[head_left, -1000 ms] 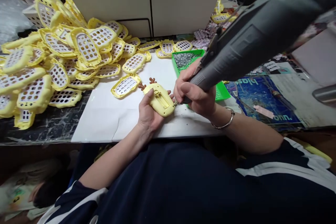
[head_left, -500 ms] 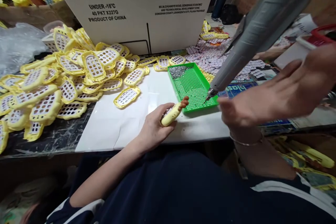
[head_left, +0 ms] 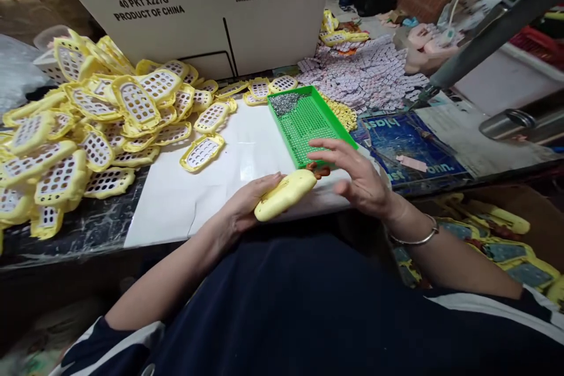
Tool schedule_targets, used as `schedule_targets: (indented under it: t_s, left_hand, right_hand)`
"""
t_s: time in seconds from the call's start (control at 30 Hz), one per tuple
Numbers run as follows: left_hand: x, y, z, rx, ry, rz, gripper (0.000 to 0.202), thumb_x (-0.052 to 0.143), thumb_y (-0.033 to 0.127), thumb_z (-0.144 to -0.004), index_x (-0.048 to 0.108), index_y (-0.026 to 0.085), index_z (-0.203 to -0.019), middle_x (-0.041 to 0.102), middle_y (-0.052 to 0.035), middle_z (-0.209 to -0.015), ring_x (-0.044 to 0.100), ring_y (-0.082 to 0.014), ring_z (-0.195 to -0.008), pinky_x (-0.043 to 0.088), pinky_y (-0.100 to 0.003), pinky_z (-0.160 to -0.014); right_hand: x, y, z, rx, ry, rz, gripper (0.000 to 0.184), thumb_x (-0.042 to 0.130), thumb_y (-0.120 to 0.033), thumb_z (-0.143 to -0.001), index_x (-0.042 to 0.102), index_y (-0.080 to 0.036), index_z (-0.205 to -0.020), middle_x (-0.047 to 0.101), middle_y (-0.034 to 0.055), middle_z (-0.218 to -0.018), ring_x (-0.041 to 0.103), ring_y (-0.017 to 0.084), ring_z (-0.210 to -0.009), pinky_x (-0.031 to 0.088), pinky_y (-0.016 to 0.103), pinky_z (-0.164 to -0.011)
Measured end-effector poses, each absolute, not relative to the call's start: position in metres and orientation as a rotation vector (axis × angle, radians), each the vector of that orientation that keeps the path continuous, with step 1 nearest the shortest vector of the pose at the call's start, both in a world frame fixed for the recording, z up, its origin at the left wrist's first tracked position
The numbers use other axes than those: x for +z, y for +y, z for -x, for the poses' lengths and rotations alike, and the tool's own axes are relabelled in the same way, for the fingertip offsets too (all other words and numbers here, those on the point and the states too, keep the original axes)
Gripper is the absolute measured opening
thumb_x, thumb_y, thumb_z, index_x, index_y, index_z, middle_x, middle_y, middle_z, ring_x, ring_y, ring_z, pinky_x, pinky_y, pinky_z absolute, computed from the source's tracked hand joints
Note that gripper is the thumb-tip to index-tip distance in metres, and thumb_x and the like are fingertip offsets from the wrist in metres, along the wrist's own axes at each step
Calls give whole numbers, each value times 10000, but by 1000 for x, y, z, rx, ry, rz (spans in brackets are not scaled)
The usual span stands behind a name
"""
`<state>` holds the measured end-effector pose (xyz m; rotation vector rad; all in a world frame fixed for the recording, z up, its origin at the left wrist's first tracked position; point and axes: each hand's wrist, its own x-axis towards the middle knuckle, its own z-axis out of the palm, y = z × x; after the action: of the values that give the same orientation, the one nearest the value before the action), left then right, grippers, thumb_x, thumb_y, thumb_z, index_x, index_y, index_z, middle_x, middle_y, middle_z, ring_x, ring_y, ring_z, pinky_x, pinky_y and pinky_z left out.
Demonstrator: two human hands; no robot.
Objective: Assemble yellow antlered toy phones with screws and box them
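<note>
My left hand grips a yellow toy phone body with small brown antlers at its far end, held at the table's front edge. Just to its right hovers my right hand, fingers spread and holding nothing, over the near corner of a green screw tray. A grey electric screwdriver hangs free at the upper right, tip pointing down-left, away from both hands.
A heap of yellow keypad frames covers the left of the table. A white sheet lies in the middle. A white carton stands behind. Small pale parts are spread at the back right; more yellow bodies lie below right.
My right hand let go of the screwdriver, which swung up and right, and came back open beside the toy. The left hand turned the toy over, smooth side up.
</note>
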<state>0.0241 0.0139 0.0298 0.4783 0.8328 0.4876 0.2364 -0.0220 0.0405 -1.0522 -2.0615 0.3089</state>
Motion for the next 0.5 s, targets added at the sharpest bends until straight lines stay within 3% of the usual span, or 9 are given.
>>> schedule_targets:
  t_s: [0.1,0.2,0.33,0.5]
  left_hand:
    - [33,14,-34,417,866,-459,259,492,206,-897,683,101,-755,668,-69,-614,583,-118,-440,463,-185,-377]
    - [35,10,-42,353,848,-511,338,425,226,-922,681,90,-749,666,-86,-614,594,-134,-439,482,-208,-392]
    - [34,8,-35,402,800,-764,275,554,326,-862,696,99,-926,706,-139,-806,670,-206,-578,539,-279,-471]
    - [31,37,11,775,991,-1381,251,720,312,-707,710,145,-895,678,-54,-734,599,-130,-542,472,-207,-462]
  right_hand:
    - [41,-24,-235,72,-2244,897,413,587,-480,-842,618,-184,-1128,665,137,-1131,586,261,-1145,454,456,-988]
    - [45,-29,-240,87,-2311,859,241,567,-288,-888,635,-167,-1084,721,100,-975,678,198,-930,539,348,-837]
    - [74,-43,-283,409,-2339,1123,268,600,-416,-855,690,-214,-1008,740,65,-869,699,170,-747,564,269,-644]
    - [68,-100,-378,824,-2446,1242,189,657,-496,-782,739,-326,-784,698,-13,-552,599,100,-373,438,142,-307]
